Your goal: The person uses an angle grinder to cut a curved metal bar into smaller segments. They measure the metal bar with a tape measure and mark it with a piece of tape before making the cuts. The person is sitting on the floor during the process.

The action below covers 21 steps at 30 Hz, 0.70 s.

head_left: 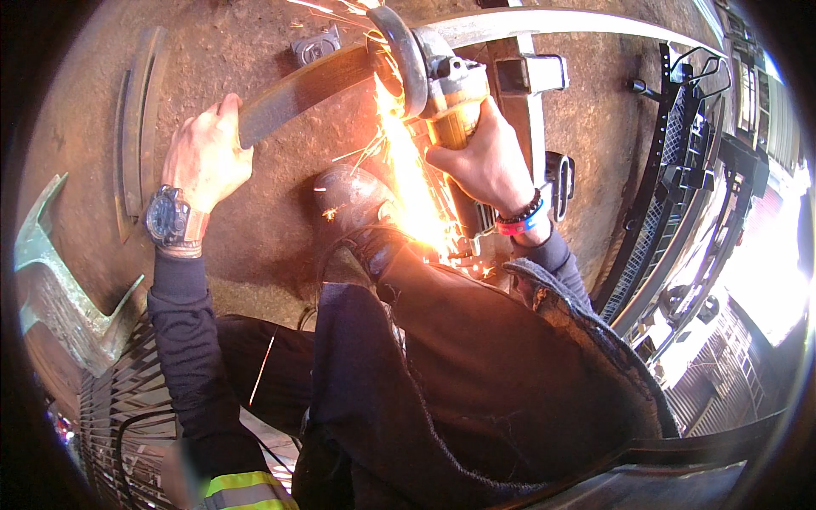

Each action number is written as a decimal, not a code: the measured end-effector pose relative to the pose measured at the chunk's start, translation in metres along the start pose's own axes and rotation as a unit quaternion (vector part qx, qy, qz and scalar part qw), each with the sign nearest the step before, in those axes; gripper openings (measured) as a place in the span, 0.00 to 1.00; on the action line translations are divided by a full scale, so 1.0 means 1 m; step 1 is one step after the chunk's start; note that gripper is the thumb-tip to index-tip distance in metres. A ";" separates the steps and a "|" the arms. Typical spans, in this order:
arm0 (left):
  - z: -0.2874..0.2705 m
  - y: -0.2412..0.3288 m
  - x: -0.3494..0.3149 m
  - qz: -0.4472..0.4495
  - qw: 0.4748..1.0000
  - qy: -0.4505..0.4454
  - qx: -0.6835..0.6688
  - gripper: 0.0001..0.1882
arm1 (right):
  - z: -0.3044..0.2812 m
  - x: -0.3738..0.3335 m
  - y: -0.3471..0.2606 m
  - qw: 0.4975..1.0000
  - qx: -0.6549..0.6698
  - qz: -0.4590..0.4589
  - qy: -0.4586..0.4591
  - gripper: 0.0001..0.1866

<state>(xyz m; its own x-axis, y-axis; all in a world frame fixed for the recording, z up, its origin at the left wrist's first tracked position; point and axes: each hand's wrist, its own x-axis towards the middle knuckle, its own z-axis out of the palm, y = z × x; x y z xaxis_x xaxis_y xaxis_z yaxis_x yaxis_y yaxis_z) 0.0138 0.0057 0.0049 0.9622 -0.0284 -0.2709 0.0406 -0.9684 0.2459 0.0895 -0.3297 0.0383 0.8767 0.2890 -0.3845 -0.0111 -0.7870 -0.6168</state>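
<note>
two bare hands are at work above a brown floor. the left hand is closed around the left end of a flat steel bar, which slants up to the right, its far end at the wheel guard of an angle grinder. the right hand grasps the grinder's yellow body, thumb laid along it. bright sparks pour down from the guard, just beside a scuffed boot; a few more fly off above. a wristwatch sits on the left wrist, bracelets on the right. long metal strips lie left of the left hand, and a black mesh-panelled frame stands well off to the right.
</note>
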 end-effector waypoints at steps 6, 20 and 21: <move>-0.006 0.003 -0.001 0.002 1.000 -0.007 -0.002 0.28 | -0.001 -0.003 -0.003 1.000 -0.005 0.022 -0.008 0.34; -0.007 0.006 0.001 0.001 1.000 -0.004 -0.022 0.26 | 0.001 -0.001 0.003 1.000 -0.007 0.010 0.001 0.36; -0.008 0.008 0.000 0.001 1.000 0.003 -0.022 0.26 | 0.002 -0.001 0.003 1.000 -0.005 0.005 0.004 0.36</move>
<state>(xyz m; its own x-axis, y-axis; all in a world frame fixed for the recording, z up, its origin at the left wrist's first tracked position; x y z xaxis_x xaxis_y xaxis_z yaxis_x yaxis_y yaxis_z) 0.0164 0.0001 0.0145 0.9638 -0.0294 -0.2650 0.0501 -0.9563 0.2881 0.0876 -0.3312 0.0357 0.8804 0.2766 -0.3853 -0.0158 -0.7948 -0.6066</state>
